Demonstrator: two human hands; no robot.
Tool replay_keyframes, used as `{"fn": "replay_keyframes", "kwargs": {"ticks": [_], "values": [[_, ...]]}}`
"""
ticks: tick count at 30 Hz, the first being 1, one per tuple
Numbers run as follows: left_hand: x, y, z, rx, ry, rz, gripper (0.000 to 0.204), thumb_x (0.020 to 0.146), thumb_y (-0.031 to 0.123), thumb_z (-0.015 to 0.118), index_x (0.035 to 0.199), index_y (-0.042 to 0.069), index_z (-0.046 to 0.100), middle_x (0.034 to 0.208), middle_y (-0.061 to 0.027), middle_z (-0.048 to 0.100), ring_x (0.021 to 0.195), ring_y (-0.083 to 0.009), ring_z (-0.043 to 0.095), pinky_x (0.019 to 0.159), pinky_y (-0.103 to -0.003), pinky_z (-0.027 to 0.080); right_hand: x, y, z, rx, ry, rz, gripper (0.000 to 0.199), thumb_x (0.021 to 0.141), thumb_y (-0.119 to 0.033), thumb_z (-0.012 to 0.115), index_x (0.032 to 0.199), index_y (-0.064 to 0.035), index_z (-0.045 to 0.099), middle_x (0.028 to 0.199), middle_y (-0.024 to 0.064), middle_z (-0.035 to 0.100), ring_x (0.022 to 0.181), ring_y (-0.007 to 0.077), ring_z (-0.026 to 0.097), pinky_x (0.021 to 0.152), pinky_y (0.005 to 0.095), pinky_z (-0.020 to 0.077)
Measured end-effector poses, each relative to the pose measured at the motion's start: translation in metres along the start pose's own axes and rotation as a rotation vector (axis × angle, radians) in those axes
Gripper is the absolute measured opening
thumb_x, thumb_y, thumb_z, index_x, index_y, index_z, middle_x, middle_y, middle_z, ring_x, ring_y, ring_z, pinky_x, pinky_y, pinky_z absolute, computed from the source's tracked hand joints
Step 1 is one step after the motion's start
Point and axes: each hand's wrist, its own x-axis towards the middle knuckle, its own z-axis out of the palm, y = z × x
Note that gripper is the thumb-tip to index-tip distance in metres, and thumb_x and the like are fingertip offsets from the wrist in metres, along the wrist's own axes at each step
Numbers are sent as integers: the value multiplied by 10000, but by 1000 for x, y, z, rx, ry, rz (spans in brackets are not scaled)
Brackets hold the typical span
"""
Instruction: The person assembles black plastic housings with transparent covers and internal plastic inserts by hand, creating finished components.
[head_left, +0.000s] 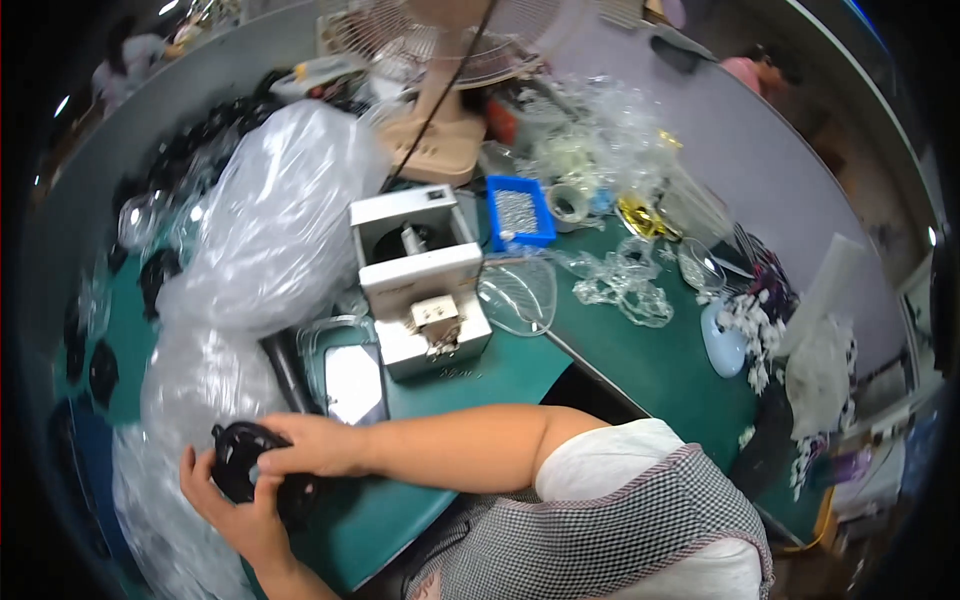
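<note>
At the lower left, both my hands are closed on a round black plastic part [236, 462] with small tabs on its rim. My left hand [240, 515] grips it from below and the left side. My right hand [318, 445] reaches across and holds its right side, fingers partly hidden. Under the right hand sits another dark piece [297, 497], mostly covered, its kind unclear. Beside the right hand lie a black tube-like handle [287, 368] and a phone with a bright screen [354, 385]. Clear plastic bags [215, 380] lie just beyond my hands.
A white boxy machine [428, 300] stands mid-table. Behind it are a blue tray of small metal pieces [518, 212], a tape roll [568, 203] and a beige fan [432, 145]. Black parts [195, 130] heap at far left; wires and a light-blue oval piece [722, 340] lie right.
</note>
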Motion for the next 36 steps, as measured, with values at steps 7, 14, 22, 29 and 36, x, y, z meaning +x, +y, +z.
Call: {"fn": "replay_keyframes", "kwargs": {"ticks": [7,14,22,29,36], "values": [[5,-16,18,-993,-255,-524,689,927,377,644,1441,8,370,1330,-151,507,1170,-285,549,993,-378,459,-19,-45,-7,12,-7,-9,487,887,-172,648,1308,-15,463,975,47,635,878,95,598,644,229,513],[8,-22,15,-989,-297,-621,483,930,221,617,1336,7,467,1186,-127,590,1010,-222,615,826,-329,539,-7,-34,-18,-624,79,-279,477,874,-230,669,1248,16,504,1044,139,648,981,225,622,865,347,499],[-6,-3,7,-903,-129,-640,443,887,146,661,1268,-17,507,1120,-115,610,949,-199,615,823,-315,522,-4,-18,-9,-761,141,-336,398,867,-168,645,1202,22,542,982,149,676,886,199,670,793,345,531],[9,-8,27,-1014,-158,-653,478,828,200,741,1212,-25,566,1092,-89,629,994,-167,594,907,-312,473,-10,-46,-17,-433,100,-106,567,831,-265,737,1283,15,539,1146,148,634,1079,233,603,938,371,469],[14,-20,11,-1125,-32,-590,230,884,191,680,1016,5,645,899,-36,666,851,-119,603,800,-275,482,-46,-72,13,-1155,-9,-684,603,810,-347,745,1266,16,592,1260,192,614,1219,254,564,1075,399,363]]}}
